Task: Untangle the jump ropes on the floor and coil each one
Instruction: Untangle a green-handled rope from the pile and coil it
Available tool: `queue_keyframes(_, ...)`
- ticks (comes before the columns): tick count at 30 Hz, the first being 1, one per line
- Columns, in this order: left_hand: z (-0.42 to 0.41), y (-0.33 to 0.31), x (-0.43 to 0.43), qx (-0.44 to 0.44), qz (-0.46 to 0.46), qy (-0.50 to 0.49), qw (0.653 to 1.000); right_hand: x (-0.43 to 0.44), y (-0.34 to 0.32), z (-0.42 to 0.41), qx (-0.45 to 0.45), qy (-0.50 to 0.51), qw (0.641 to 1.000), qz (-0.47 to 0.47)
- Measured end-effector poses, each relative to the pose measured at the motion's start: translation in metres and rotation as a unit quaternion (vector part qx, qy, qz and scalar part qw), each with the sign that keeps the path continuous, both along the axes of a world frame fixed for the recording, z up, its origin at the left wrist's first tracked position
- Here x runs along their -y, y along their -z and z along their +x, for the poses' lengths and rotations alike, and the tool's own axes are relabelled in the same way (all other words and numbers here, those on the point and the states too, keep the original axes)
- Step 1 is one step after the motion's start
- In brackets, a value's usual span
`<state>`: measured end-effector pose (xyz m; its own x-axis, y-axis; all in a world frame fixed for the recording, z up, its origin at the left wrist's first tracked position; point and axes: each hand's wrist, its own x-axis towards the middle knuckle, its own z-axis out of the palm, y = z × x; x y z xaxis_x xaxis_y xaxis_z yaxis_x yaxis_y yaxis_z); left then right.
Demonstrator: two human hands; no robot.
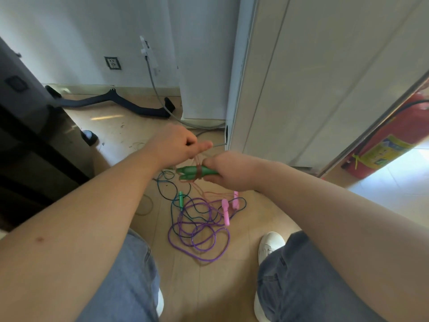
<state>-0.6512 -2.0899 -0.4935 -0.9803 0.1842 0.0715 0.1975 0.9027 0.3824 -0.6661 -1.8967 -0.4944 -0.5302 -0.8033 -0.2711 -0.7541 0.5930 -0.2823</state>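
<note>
Over the floor tangle: you hold both hands up close together, with the rope pile lying on the floor (209, 287) straight below them, between your feet.
Right hand: your right hand (232, 173) is clenched round the green handles (189, 171), which are bundled side by side with their free ends sticking out toward your left.
Left hand: your left hand (178, 145) pinches a thin pink cord (197, 160) in curled fingers, just above and to the left of the handle tips.
Cord path: the cord drops from your pinch to the handles, where a turn of it crosses them like a band. Loose strands trail on down toward the pile.
Key relation: the handles' long axis lies side to side, pointing at your left hand, and the band sits square across it. Your left hand is the nearer one to that wrap, so any winding on or off has to circle this axis. Which of the two you are doing cannot be told.
Floor pile: a purple rope (199, 238) lies in loose loops, a teal rope (171, 191) with one green handle (181, 200) is threaded through it, and pink handles (226, 211) touch its right edge.
Progress: probably early, as no finished coil is in view.
Risk: lifting the cord hard could cinch the pile below.
</note>
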Motion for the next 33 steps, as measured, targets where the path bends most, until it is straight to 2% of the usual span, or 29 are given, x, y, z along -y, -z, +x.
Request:
queue_keyframes(4, 0.0, 0.003, 0.003, 0.07, 0.158, -0.073, 0.982, -0.005, -0.02, 0.003, 0.07, 0.039, 0.987, -0.138)
queue_keyframes(6, -0.002, 0.003, -0.002, 0.078, 0.109, -0.086, 0.987, -0.007, -0.028, 0.003, 0.079, 0.092, 0.97, -0.213)
queue_keyframes(8, -0.002, 0.006, -0.009, 0.091, 0.135, -0.103, 0.981, -0.007, -0.03, -0.002, 0.061, 0.156, 0.951, -0.259)
queue_keyframes(10, 0.001, 0.005, -0.016, 0.106, 0.161, -0.081, 0.978, -0.007, -0.026, -0.013, 0.033, 0.237, 0.935, -0.263)
queue_keyframes(11, 0.003, 0.005, -0.019, 0.106, 0.136, -0.059, 0.983, -0.009, -0.024, -0.019, 0.013, 0.275, 0.931, -0.24)
queue_keyframes(13, 0.005, 0.004, -0.025, 0.104, 0.072, -0.015, 0.992, -0.015, -0.016, -0.032, -0.028, 0.313, 0.939, -0.139)
queue_keyframes(15, 0.006, 0.001, -0.029, 0.091, 0.019, 0.019, 0.996, -0.02, -0.005, -0.036, -0.057, 0.294, 0.954, -0.003)
queue_keyframes(17, 0.006, 0.0, -0.033, 0.061, -0.009, 0.055, 0.997, -0.019, 0.006, -0.032, -0.095, 0.229, 0.964, 0.094)
queue_keyframes(20, 0.006, -0.004, -0.031, 0.002, -0.011, 0.072, 0.997, -0.01, 0.009, -0.015, -0.081, 0.148, 0.979, 0.115)
queue_keyframes(22, 0.005, -0.004, -0.025, 0.002, 0.011, 0.056, 0.998, -0.005, 0.009, -0.008, -0.074, 0.079, 0.987, 0.118)
queue_keyframes(28, 0.005, -0.003, -0.009, 0.031, 0.109, -0.006, 0.994, -0.008, -0.008, -0.005, -0.004, -0.012, 1.0, -0.022)
queue_keyframes(31, 0.004, -0.004, -0.005, 0.096, 0.191, -0.044, 0.976, -0.009, -0.013, -0.005, 0.014, 0.009, 0.994, -0.105)
queue_keyframes(33, 0.003, -0.002, -0.001, 0.154, 0.209, -0.055, 0.964, -0.007, -0.021, -0.001, 0.032, 0.047, 0.983, -0.175)
